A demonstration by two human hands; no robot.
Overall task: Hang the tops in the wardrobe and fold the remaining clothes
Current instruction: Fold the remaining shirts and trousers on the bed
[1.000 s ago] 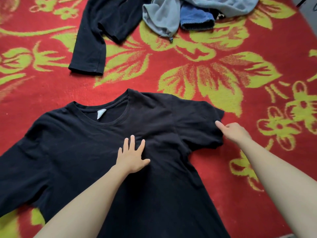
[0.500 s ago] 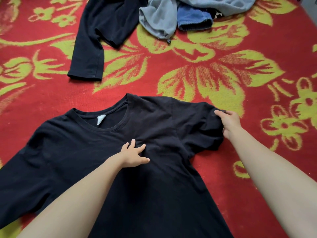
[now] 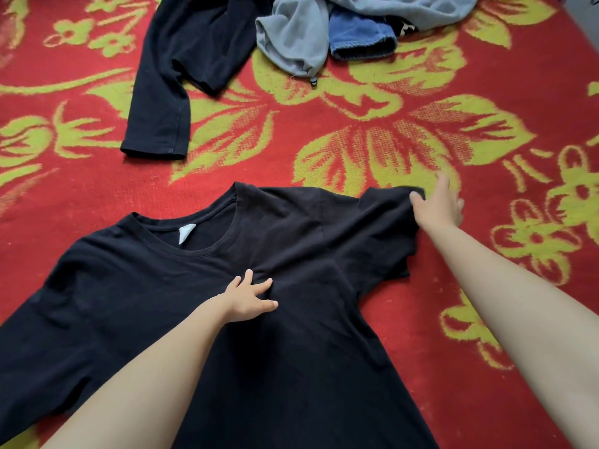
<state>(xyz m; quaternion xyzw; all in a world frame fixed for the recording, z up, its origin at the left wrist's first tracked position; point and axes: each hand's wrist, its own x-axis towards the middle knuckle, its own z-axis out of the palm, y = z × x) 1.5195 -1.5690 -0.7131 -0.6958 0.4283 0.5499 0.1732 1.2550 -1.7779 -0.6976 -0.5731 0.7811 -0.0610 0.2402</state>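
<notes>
The black T-shirt point(image 3: 308, 367) lies spread flat on the red carpet point(image 3: 534, 76) right in front of the person, front side up. A small white tag point(image 3: 186, 233) shows inside the back of its neck, and no writing can be made out on it. The shirt's long axis runs from the collar at the far end to the hem at the near end, which passes out of view. It is slanted a little, so the collar sits farther left than the body. The left hand point(image 3: 248, 301) rests on the chest of the shirt just below the collar, palm down, fingers straight and fanned apart, pressing the cloth to the carpet. The right hand point(image 3: 436, 209) is at the outer end of the shirt's right-side short sleeve point(image 3: 382, 228). Its thumb lies on the hem corner and the cloth is drawn out toward it, so it seems to pinch that edge. The hand is blurred, though, and the grip is not sharp. The other sleeve lies spread out to the left of the chest. Beyond the collar, well apart from the shirt, a black long-sleeved top point(image 3: 181, 59) sprawls with one cuff pointing back toward the shirt. To the right of that top a crumpled grey garment point(image 3: 291, 34) overlaps a piece of blue denim point(image 3: 356, 37). The carpet under it all carries large yellow-green flowers.
</notes>
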